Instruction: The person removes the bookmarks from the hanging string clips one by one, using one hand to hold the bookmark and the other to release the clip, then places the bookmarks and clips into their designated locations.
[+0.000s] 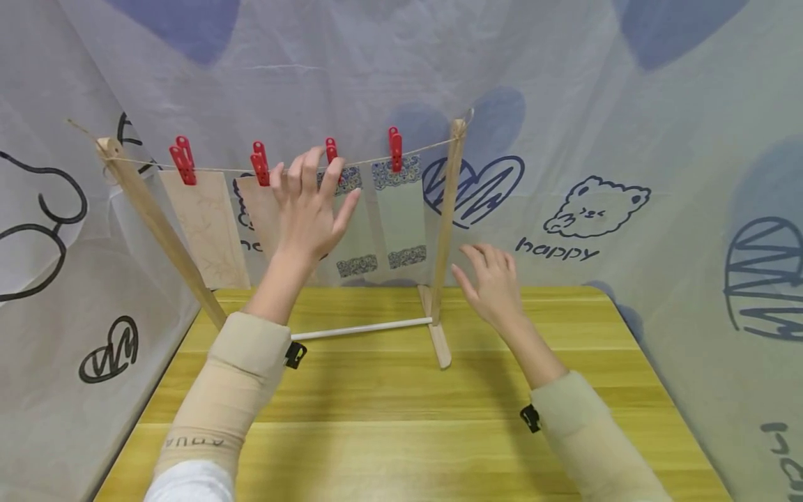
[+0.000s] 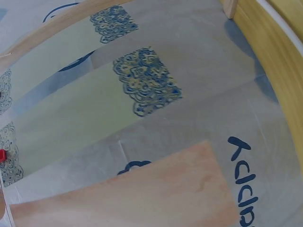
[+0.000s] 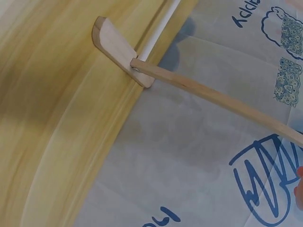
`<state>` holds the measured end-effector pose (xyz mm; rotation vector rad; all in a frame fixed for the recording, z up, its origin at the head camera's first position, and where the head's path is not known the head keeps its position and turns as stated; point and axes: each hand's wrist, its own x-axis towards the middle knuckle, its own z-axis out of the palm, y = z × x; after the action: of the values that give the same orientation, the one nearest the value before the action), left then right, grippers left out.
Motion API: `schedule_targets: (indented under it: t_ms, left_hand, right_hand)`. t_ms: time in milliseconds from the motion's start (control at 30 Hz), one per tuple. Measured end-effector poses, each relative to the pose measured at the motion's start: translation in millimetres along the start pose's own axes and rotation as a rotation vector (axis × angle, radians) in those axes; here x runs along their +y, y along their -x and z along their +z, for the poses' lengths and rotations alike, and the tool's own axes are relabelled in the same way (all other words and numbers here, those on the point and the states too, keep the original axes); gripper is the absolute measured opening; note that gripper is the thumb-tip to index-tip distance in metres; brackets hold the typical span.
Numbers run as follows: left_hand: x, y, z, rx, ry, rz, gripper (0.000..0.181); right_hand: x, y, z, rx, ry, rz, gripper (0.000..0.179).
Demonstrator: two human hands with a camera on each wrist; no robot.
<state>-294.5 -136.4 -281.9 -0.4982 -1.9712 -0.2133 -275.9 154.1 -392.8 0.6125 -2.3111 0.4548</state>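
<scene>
My left hand (image 1: 310,213) is raised at the string (image 1: 213,169) in the head view, its fingers spread and loosely bent, overlapping a red clothespin (image 1: 332,150) and the strips behind. Several red clothespins line the string, among them one at the left (image 1: 183,160) and one at the right (image 1: 394,149). Below them hang a beige patterned strip (image 1: 203,226), a pinkish strip (image 2: 142,189) and two pale green strips with blue lace-like ends, one at the far right (image 1: 401,213). My right hand (image 1: 492,282) hovers right of the wooden post (image 1: 448,223), fingers relaxed, holding nothing.
A second slanted post (image 1: 163,230) carries the string's left end. The right post stands on a flat wooden foot (image 3: 116,47), and a white rod (image 1: 364,329) runs low between the sides. Around the wood-grain table (image 1: 389,446) hangs a pale printed cloth (image 1: 596,118).
</scene>
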Motion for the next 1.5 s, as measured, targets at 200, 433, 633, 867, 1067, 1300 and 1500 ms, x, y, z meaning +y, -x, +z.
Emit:
schedule_targets:
  t_ms: [200,433,633,867,1067,1300,1500]
  left_hand:
    - [4.9,-12.0,2.3,-0.032,-0.010,-0.001,0.046]
    - [10.2,-24.4,4.3,-0.044,-0.039,0.005,0.044]
    - [12.2,-34.5,4.3,-0.098,-0.064,0.011,0.047]
    - [15.9,-45.8,3.7,-0.130,-0.082,0.036,0.047]
    - [19.5,-54.4,4.8,-0.166,-0.107,0.043,0.047]
    - [23.2,-64.0,8.3,-0.189,-0.143,0.046,0.048]
    - [27.4,-72.2,10.3,-0.249,-0.173,0.041,0.050]
  right_hand:
    - [-4.0,-8.6,3.5,-0.032,0.001,0.016,0.057]
    - [-11.8,-19.2,7.4,-0.025,-0.011,-0.013,0.050]
    - [-15.2,-25.7,10.5,-0.008,-0.007,-0.026,0.048]
    - [-19.1,-33.2,11.8,-0.014,0.020,-0.022,0.039]
    - [-22.1,-39.0,13.6,-0.016,0.020,0.003,0.039]
    - [-24.7,-45.3,16.0,-0.011,0.025,0.029,0.041]
    - [-25.3,-50.2,18.5,-0.031,0.034,0.064,0.042]
